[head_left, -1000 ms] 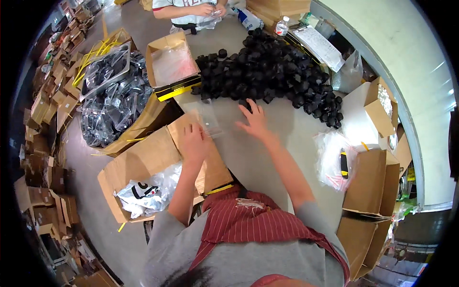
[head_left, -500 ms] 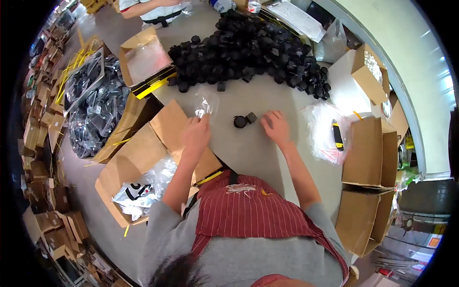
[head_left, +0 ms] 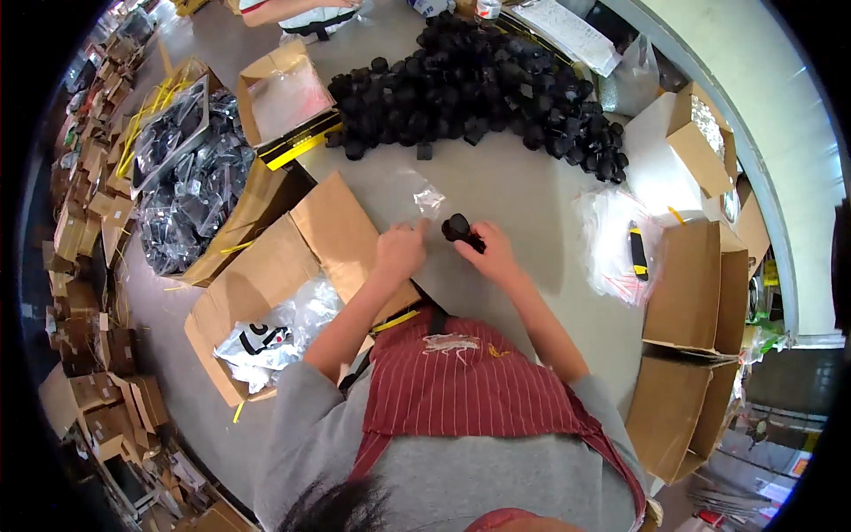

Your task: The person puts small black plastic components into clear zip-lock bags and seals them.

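My right hand is closed around small black parts, one with a round cap-like end, held just above the grey tabletop. Their exact kind cannot be made out. Close by on the left, my left hand pinches the near end of a small clear plastic bag, which stretches away from the fingertips. Beyond both hands lies a large heap of similar black parts. One loose black piece rests at the heap's near edge.
An open carton holding plastic wrap stands at my left, beside a bin of bagged black items. At right, a yellow-black utility knife lies on a stack of clear bags, near open cartons. Another person's arm shows at the far left.
My right hand has closed on the black parts and lifted them from the table, moving left. My left hand, with the clear bag, has come right toward them. The view has shifted slightly.
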A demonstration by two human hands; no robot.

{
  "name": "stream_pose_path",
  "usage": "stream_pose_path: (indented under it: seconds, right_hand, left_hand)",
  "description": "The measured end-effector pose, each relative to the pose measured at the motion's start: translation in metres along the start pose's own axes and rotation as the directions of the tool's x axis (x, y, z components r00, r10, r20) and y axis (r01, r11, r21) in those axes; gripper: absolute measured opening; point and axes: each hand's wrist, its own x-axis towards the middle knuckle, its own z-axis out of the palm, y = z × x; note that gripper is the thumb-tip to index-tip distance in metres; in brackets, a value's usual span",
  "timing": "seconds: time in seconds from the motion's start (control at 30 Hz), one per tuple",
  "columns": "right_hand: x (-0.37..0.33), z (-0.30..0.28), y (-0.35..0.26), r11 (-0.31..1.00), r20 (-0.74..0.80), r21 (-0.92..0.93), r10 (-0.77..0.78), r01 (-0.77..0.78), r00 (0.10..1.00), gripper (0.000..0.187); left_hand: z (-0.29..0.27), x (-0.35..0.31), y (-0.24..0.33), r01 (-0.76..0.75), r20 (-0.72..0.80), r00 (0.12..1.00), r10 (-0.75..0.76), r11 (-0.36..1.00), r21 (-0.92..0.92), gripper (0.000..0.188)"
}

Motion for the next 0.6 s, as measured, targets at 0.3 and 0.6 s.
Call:
stream_pose_path:
  seconds: [0.3, 0.6]
  right_hand:
    - [-0.026, -0.002, 0.016, 0.887, 0.123, -0.364, -0.256, 0.284, 0.959, 0.034]
    - [-0.018, 0.012, -0.001, 0.956, 0.022, -0.267, 0.132, -0.122, 0.991, 0.041]
  left_hand:
    - [0.013, -0.005, 0.016, 0.055, 0.104, 0.994, -0.021, 0.942, -0.332, 0.028]
    - [0.012, -0.018, 0.042, -0.185, -0.133, 0.977, 0.166, 0.973, -0.140, 0.052]
